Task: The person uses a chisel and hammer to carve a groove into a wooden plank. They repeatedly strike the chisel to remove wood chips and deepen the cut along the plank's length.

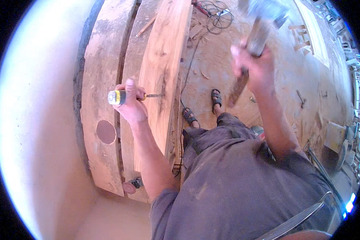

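My left hand (133, 107) is wrapped round the yellow-and-black handle of a chisel (118, 97). The chisel's metal blade points right, its tip at a dark narrow slot in the light wooden board (164, 52). Up and to the right, my right hand (257, 68) grips the wooden handle of a hammer (257, 37). The hammer is raised well apart from the chisel, and its head is smeared by motion at the top of the view.
The board lies on a worn plank bench (104, 68) beside a pale wall (40, 100). A round sanding disc (106, 132) and a small disc tool (129, 187) rest there. Cables (218, 18) and wood scraps litter the floor; a panel on supports (314, 34) stands far right.
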### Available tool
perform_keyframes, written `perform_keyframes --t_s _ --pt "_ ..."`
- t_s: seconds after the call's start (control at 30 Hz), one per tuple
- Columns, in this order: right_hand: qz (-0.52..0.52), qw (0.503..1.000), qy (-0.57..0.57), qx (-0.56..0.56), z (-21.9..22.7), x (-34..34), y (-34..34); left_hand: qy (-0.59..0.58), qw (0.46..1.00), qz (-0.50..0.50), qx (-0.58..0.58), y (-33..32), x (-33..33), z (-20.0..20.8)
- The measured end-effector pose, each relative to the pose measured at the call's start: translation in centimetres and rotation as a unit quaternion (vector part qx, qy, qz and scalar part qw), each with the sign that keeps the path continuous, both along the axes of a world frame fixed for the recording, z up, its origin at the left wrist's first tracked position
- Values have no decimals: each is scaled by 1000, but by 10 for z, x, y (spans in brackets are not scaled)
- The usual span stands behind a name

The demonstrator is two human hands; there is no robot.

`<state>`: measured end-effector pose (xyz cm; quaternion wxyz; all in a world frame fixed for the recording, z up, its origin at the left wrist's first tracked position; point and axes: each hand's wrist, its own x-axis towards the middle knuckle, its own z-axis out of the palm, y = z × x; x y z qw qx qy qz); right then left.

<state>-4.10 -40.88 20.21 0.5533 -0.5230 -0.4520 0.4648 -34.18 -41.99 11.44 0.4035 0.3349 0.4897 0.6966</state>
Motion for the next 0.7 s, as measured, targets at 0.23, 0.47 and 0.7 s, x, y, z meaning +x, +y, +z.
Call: perform_keyframes --t_s 0.23,0.47,0.7 --pt "94 925 -280 238 64 -76 13 145 984 -97 -24 -4 15 9" --pt "310 763 -546 155 60 -74 17 191 971 -143 -8 -7 26 10" --pt "281 785 -519 187 60 -74 -2 212 970 -120 -11 -15 32 10"
